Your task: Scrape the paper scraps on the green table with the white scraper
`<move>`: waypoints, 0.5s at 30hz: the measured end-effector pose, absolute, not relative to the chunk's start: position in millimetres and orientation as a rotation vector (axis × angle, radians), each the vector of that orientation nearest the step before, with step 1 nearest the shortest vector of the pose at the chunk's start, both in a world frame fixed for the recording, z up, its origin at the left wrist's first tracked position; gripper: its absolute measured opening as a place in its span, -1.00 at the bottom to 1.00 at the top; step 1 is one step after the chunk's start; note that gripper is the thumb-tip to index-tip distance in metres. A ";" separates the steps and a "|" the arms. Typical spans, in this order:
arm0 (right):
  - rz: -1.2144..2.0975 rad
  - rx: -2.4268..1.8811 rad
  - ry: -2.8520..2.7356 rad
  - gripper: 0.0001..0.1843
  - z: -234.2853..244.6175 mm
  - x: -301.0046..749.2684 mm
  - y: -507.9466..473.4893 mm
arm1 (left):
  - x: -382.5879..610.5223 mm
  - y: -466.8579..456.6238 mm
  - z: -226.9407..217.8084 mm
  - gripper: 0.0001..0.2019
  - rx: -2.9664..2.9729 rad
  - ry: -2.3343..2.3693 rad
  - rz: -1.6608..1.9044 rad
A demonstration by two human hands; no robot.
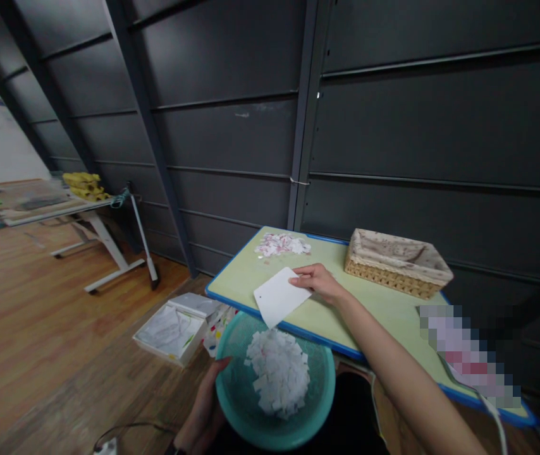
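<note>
My right hand pinches a flat white card by its right edge, just over the front of the table; a small dark dot shows near the card's left side. Below it, my left hand grips the left rim of a round teal plastic basket, thumb over the edge and fingers hidden outside. A heap of small white paper pieces lies inside the basket. Farther back on the table sits a flat pile of white and pinkish scraps.
The pale-green table has a blue edge. A lined wicker basket stands at its back right, near a blurred-out item with a cable. On the floor lies an open white box. Another table with yellow bundles stands far left.
</note>
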State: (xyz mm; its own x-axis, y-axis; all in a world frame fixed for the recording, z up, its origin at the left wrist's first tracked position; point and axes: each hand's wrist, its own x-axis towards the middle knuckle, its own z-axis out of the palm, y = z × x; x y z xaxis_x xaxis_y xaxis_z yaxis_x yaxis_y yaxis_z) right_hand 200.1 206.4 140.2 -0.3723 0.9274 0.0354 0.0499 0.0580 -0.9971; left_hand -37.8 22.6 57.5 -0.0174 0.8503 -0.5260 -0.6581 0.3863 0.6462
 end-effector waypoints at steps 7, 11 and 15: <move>1.249 -1.012 -1.164 -0.40 140.9 204.4 218.0 | -35.4 23.9 64.3 -0.47 0.153 1.074 1.224; 1.082 -1.087 -1.050 -0.35 138.6 209.7 222.2 | -35.0 22.3 65.1 -0.48 0.151 1.043 1.239; 0.923 -1.167 -1.140 -0.33 134.3 208.9 226.6 | -37.1 22.0 58.0 -0.52 0.163 1.066 1.231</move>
